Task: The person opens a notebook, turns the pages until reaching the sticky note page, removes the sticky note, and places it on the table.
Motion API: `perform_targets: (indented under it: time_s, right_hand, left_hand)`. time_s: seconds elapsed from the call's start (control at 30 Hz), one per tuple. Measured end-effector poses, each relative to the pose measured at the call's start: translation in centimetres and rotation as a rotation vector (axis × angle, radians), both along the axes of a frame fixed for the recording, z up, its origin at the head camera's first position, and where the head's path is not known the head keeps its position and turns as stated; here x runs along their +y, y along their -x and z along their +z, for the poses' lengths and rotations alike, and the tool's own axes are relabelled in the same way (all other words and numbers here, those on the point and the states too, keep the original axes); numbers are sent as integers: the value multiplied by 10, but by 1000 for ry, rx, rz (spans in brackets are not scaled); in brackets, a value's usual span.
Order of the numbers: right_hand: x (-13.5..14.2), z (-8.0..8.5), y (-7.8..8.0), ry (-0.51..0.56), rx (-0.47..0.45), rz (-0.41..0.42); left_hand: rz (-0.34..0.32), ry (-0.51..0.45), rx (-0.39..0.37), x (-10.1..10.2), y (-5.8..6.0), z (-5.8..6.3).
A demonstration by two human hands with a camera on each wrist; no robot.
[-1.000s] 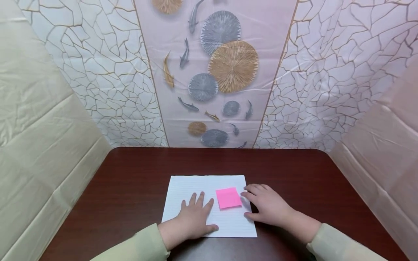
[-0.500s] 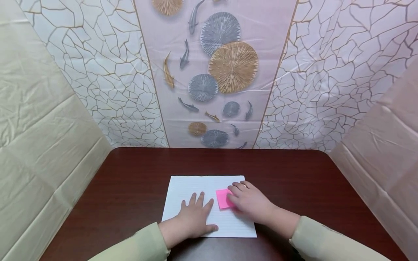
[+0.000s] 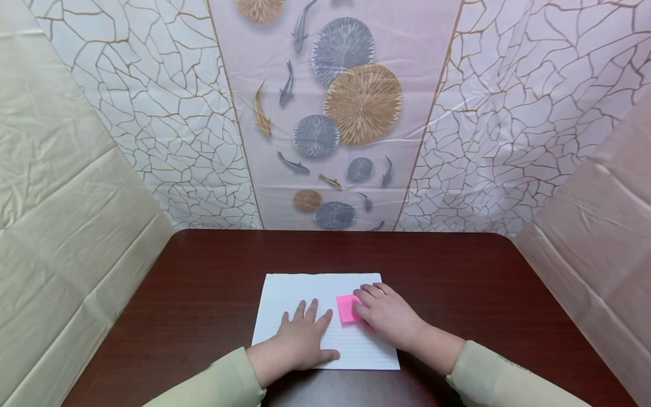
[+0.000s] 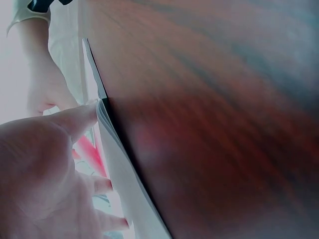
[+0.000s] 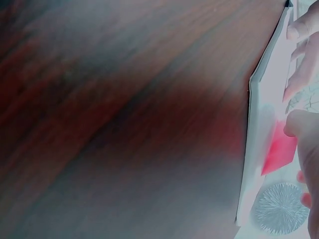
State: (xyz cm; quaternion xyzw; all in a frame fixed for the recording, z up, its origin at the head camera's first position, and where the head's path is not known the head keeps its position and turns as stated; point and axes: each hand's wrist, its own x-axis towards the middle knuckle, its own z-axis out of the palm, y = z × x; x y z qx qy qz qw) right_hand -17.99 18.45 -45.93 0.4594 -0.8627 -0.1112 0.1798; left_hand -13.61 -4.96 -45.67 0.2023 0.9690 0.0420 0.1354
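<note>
A white lined notebook (image 3: 290,288) lies on the table, and its layered page edge (image 4: 127,164) shows in the left wrist view. My left hand (image 3: 301,342) rests flat on it, fingers spread and thumb toward the near edge. A square pink sticky note (image 3: 347,310) is on the right half of the page. My right hand (image 3: 389,315) reaches over from the right and holds the note's right side, fingers bent over it. In the right wrist view the thumb (image 5: 295,123) is against the pink note (image 5: 280,149), which stands out from the page. The note's right part is hidden under the fingers.
The dark reddish-brown table (image 3: 213,294) extends around the notebook. Beige cloth walls (image 3: 61,237) flank it on the left and right. Behind the table hangs a patterned curtain (image 3: 325,175) with printed fish and round leaves.
My right hand has moved left from the notebook's right edge onto the pink note, covering its right part. Over the last half second it has barely moved. My left hand stays in place.
</note>
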Motion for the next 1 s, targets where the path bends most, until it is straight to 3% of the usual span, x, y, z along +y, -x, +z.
perform_targets:
  time_s: [0.53, 1.0]
  right_hand:
    - [-4, -7, 1, 106, 1, -8]
    - [-8, -8, 2, 202, -27, -44]
  left_hand:
    - [4, -4, -17, -1, -3, 3]
    - [41, -60, -30, -5, -3, -2]
